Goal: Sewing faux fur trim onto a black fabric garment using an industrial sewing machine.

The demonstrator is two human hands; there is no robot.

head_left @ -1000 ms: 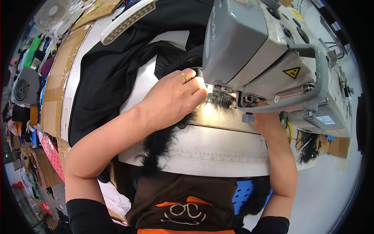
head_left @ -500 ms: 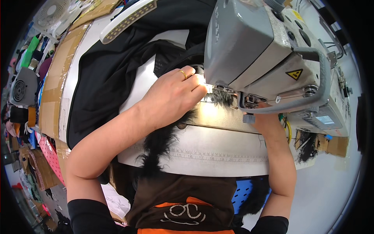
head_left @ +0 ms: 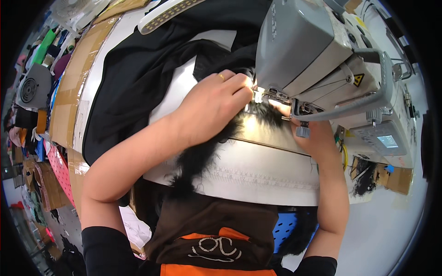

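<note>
My left hand, with a ring on one finger, is closed on a strip of black fur trim just left of the sewing machine's lit needle area. The strip hangs from beneath that hand toward the table's front edge. More dark fur shows by the presser foot. Black garment fabric spreads behind and left of my left hand. My right hand reaches in beside the front of the machine, below its grey guard bar. Its fingertips are hidden behind the knob and metal parts.
A curved lamp hangs over the fabric. The white table edge bears a printed ruler. A cardboard box with black fluff sits at right. Boxes and a grey fan heater stand at left.
The whole view has shifted, so the machine sits farther right. My right hand has moved left relative to the machine's knob. My left hand stays closed near the needle.
</note>
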